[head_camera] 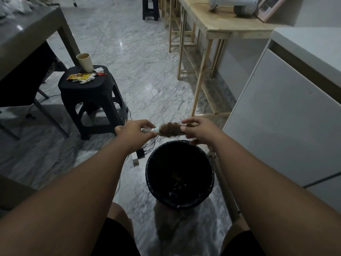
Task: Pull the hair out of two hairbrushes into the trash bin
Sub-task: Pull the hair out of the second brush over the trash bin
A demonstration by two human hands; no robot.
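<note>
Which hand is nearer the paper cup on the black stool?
Left. The left hand, gripping the hairbrush handle, sits below-right of the cup; the right hand pinches the brush's far end, farther right.

The round hairbrush point(167, 130) has a white handle, and its barrel is matted with reddish-brown hair point(171, 128); the trash bin point(186, 203) is black inside and out. The floor point(140, 58) is pale grey marble veined in darker grey. The stool point(88, 89) is black, the cup point(85, 62) beige, the wrapper point(78, 77) yellow and red, the desk point(212, 19) pale raw wood, and the cabinet point(287, 117) white.
</note>
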